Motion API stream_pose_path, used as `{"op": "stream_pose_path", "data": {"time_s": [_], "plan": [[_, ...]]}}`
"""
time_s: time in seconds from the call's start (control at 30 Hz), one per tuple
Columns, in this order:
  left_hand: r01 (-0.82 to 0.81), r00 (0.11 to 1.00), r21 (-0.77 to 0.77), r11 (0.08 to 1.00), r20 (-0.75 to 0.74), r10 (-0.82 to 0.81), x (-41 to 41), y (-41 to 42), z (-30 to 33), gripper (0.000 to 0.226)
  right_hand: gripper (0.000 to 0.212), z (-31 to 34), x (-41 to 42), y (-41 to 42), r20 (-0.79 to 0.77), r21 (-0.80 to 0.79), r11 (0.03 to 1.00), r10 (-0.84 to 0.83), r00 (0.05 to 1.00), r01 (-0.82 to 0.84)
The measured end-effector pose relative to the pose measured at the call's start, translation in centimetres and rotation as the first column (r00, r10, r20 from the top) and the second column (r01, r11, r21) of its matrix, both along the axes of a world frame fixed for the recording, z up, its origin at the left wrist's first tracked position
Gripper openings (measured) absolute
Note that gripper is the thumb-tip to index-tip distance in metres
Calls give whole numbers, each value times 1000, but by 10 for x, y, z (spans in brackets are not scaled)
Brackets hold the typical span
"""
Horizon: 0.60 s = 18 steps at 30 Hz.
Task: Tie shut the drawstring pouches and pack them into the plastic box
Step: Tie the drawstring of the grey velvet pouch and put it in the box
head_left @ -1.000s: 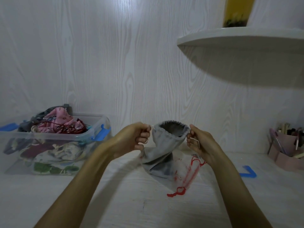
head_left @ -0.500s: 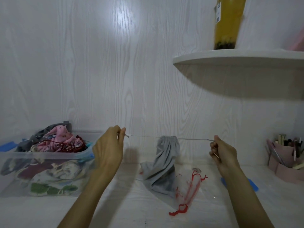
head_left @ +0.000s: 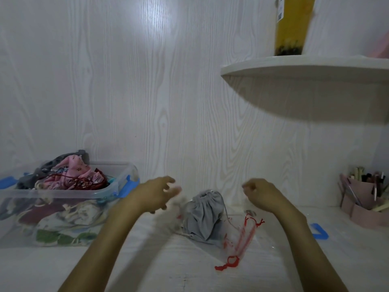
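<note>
Yellow bottle upright on white wall shelf, top right. Pink organizer w/ pens at counter's right edge; blue clip nearby.

Both my forearms reach forward, bare. My left hand is blurred, its fingers spread loosely toward the right. My right hand is curled into a loose fist, knuckles up.
</note>
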<state>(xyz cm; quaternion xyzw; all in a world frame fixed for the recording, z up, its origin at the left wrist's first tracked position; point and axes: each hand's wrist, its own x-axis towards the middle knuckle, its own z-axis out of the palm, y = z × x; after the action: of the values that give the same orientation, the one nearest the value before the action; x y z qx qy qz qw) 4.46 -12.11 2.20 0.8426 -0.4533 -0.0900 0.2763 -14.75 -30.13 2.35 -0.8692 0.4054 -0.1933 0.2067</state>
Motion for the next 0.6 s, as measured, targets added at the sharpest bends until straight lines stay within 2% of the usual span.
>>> {"op": "stream_pose_path", "data": {"time_s": [0.03, 0.07, 0.1, 0.17, 0.23, 0.3, 0.4, 0.5, 0.6], "plan": [[129, 984, 62, 990, -129, -120, -7, 2, 5, 54, 25, 8, -2, 7, 95, 26, 993, 112, 989, -115], [227, 962, 131, 965, -184, -201, -15, 2, 8, 59, 29, 17, -4, 16, 133, 94, 962, 242, 961, -255], [280, 952, 184, 942, -178, -248, -20, -1, 6, 61, 37, 24, -5, 28, 81, 165, 922, 341, 937, -350], [243, 968, 209, 947, 6, -249, -30, -11, -3, 49, 50, 24, 1, 44, -126, 199, 904, 406, 905, -378], [157, 958, 146, 977, 220, -187, -33, -21, -13, 28, 38, 13, 13, 49, -207, 34, 955, 294, 933, -293], [123, 953, 58, 991, 272, -134, -29, -25, -18, 23, 20, 2, 20, 46, -103, -101, 970, 212, 972, -222], [93, 961, -103, 990, 270, -63, -21, -16, -7, 20, 9, 1, 20, 39, 119, -67, 978, 207, 971, -200], [125, 985, -206, 971, 139, -98, -13, -2, 6, 24, 16, 13, 9, 39, 281, 137, 941, 263, 923, -309], [222, 962, -305, 926, -85, -258, -9, 6, 13, 31, 20, 23, 1, 45, 441, 361, 796, 314, 841, -486]]}}
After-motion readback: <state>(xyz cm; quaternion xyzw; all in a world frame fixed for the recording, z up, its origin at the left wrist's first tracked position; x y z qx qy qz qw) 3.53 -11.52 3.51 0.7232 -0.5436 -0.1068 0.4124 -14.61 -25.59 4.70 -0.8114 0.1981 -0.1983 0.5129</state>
